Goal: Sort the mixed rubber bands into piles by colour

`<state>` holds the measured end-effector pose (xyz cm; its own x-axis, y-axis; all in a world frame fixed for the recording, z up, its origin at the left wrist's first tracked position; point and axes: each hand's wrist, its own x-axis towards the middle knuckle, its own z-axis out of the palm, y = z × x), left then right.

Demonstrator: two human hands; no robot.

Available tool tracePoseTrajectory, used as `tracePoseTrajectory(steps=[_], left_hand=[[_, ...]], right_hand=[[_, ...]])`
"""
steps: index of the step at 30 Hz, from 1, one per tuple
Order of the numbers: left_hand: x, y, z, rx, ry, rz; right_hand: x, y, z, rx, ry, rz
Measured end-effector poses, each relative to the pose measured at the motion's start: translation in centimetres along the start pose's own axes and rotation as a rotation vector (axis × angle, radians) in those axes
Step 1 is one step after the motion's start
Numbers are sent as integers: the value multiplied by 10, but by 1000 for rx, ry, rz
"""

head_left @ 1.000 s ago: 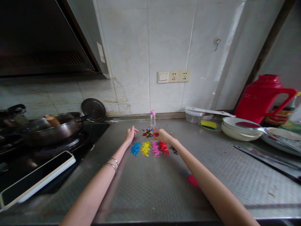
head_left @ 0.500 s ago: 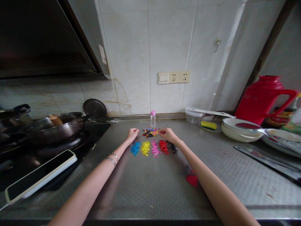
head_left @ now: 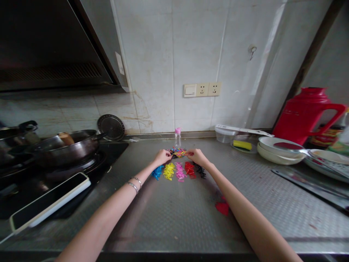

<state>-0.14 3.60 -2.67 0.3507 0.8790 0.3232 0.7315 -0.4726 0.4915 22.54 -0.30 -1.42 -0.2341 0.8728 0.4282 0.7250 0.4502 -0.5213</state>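
Note:
A mixed heap of small coloured rubber bands [head_left: 178, 152] lies on the steel counter. My left hand [head_left: 163, 157] is closed in a pinch at the heap's left edge; what its fingertips hold is too small to make out. At the right edge my right hand [head_left: 197, 157] also pinches, with a coloured band at its fingertips. In front of the heap is a row of sorted bands: blue [head_left: 157, 172], partly behind my left hand, yellow [head_left: 169, 171], pink [head_left: 179, 172], red [head_left: 190, 170] and black [head_left: 200, 170]. Behind the heap stands a small clear bottle [head_left: 177, 140] with a pink cap.
On the left are a pan [head_left: 68, 145] on the stove and a phone-like device [head_left: 50, 203]. To the right stand a plastic tub [head_left: 225, 135], a yellow sponge [head_left: 242, 145], bowls [head_left: 278, 154] and a red thermos [head_left: 302, 116]. A red object [head_left: 222, 208] lies beside my right forearm.
My left hand has moved right, from beside the blue bands to the left edge of the mixed heap. My right hand stays at the heap's right edge, shifted only slightly.

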Motion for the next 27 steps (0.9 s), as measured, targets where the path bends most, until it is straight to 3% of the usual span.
tracePoseTrajectory(steps=[14,27], left_hand=[[4,-3,-2,-15,41,24],[2,3,-9,-70,-2,-11]], right_hand=[[-3,0,0,-17,-24,-7],[-2,1,1,-33,-43,21]])
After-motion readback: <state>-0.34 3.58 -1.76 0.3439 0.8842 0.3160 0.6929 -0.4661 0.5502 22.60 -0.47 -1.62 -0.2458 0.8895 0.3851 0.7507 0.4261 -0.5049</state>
